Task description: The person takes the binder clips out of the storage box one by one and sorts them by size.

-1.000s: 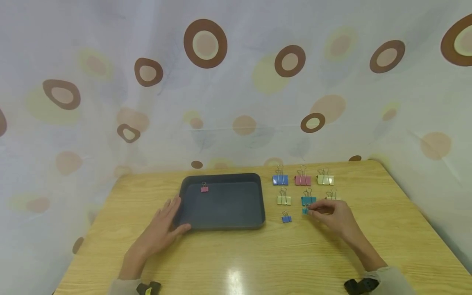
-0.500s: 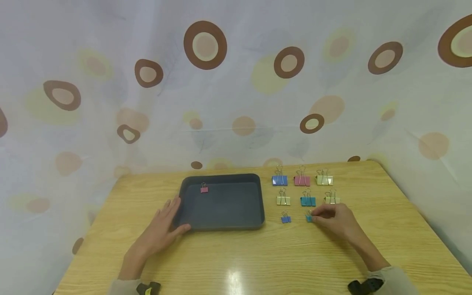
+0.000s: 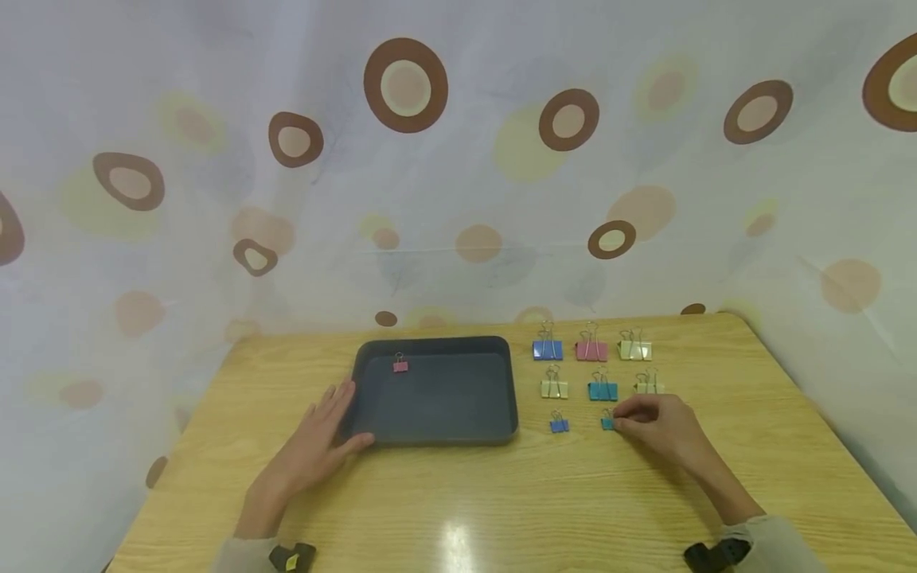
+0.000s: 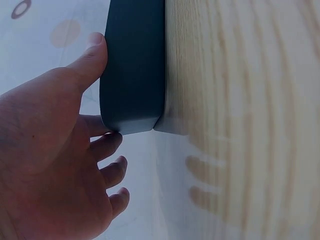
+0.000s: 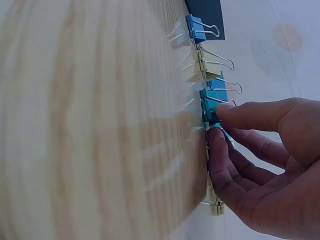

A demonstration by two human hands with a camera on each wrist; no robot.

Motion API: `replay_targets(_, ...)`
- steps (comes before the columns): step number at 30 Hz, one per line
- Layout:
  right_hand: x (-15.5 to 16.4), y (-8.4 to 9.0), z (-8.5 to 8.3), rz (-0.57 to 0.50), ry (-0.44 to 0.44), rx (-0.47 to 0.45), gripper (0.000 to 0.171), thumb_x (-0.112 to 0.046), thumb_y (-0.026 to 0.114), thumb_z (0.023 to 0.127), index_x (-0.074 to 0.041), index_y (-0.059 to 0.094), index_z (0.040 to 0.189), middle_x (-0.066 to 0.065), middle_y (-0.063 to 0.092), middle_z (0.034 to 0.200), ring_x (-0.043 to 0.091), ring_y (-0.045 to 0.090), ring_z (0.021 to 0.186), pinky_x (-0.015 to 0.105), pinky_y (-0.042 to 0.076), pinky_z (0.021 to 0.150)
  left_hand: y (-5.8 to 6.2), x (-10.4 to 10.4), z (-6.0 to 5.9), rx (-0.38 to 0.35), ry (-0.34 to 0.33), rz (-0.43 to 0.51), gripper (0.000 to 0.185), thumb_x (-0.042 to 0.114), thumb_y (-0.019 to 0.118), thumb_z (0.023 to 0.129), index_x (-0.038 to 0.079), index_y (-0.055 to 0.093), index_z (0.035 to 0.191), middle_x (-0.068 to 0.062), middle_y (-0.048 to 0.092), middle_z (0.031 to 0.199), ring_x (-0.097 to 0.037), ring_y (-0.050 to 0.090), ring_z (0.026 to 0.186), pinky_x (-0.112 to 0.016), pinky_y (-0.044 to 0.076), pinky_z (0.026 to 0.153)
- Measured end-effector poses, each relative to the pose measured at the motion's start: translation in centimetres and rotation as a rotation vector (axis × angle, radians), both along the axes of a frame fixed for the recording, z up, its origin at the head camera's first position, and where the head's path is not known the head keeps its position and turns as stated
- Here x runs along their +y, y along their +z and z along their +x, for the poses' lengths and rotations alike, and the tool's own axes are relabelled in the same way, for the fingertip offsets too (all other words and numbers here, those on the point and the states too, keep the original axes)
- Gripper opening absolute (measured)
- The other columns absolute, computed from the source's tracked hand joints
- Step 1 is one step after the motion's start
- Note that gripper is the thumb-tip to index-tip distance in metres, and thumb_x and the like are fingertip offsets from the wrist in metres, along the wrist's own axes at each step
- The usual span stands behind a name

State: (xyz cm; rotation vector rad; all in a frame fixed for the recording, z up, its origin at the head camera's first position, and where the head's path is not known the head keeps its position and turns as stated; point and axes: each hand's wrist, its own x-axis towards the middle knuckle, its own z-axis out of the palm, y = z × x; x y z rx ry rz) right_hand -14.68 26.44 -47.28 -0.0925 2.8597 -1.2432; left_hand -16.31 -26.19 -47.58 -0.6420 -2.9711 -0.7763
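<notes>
My right hand (image 3: 662, 428) pinches a small teal binder clip (image 3: 607, 424) between thumb and fingers, close over the tabletop. In the right wrist view the teal clip (image 5: 208, 104) stands with its wire handles pointing away from the table. Left of it lies a small blue binder clip (image 3: 559, 426); just behind is a medium teal binder clip (image 3: 602, 391). My left hand (image 3: 306, 447) rests at the near left corner of a dark grey tray (image 3: 438, 406), fingers extended along its side. The left wrist view has the thumb (image 4: 92, 60) against the tray's wall (image 4: 132, 65).
A small pink binder clip (image 3: 400, 367) lies in the tray's back left part. Medium yellow clips (image 3: 554, 389) flank the medium teal one. Behind them stand large blue (image 3: 548, 350), pink (image 3: 591, 352) and pale yellow clips (image 3: 635, 351). A patterned curtain (image 3: 458, 159) borders the table.
My right hand has brought the small teal clip nearer to me and slightly right, away from the medium teal clip and level with the small blue one. The left hand stays at the tray.
</notes>
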Motion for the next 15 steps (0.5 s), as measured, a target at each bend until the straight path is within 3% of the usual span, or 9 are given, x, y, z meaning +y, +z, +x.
replay_targets(7,-0.4,1.0,0.0,0.004,-0.041,0.119,0.019,-0.016,0.079,0.092,-0.001,0.077,0.103,0.009,0.076,0.094,0.02,0.072,0.082,0.025,0.056,0.068,-0.3,-0.2,-0.2,-0.007,-0.005,0.007,0.09,0.049,0.064,0.1,-0.004,0.024,0.161,-0.02,0.019,0.168,-0.048,0.016,0.152,-0.069,0.014,0.12)
replay_targets(10,-1.1,1.6,-0.1,-0.017,-0.01,0.18,0.018,-0.014,0.079,0.092,-0.001,0.076,0.105,0.01,0.076,0.096,0.023,0.073,0.085,0.025,0.057,0.068,-0.3,-0.3,-0.2,-0.006,-0.003,0.012,0.089,0.049,0.064,0.1,-0.004,0.024,0.16,-0.02,0.02,0.168,-0.048,0.016,0.152,-0.069,0.014,0.12)
replay_targets(15,-2.9,2.1,-0.4,-0.118,0.057,0.188,0.02,-0.011,0.077,0.094,0.001,0.074,0.109,0.013,0.075,0.102,0.021,0.073,0.087,0.028,0.061,0.066,-0.4,-0.2,-0.3,-0.009,-0.007,0.018,0.09,0.049,0.064,0.1,-0.004,0.024,0.16,-0.021,0.02,0.168,-0.048,0.016,0.152,-0.07,0.013,0.12)
